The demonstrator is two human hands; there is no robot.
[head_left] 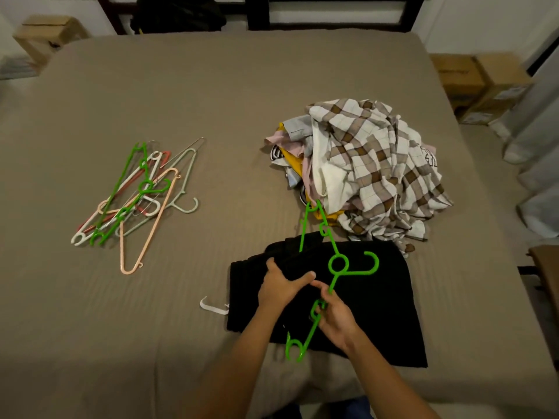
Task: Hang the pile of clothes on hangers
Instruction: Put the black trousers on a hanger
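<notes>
left hand (279, 285) pinching black garment (372, 300) | right hand (335, 319) gripping green hanger (337, 264) | clothes pile (366, 167) just beside | spare hangers (136, 198) well apart

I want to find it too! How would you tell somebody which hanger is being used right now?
On the big brown bed, look at the flat black garment nearest the person. The bright green plastic hanger lies across it, in the right hand. The other hangers sit in a mixed-colour heap far left, untouched.

Bed (211, 86) with a taupe cover

On it lie a heap of hangers (136, 195) at left, a pile of clothes (372, 167) at right, a black garment (378, 313) nearest, and a white hook (211, 306) beside it.
</notes>
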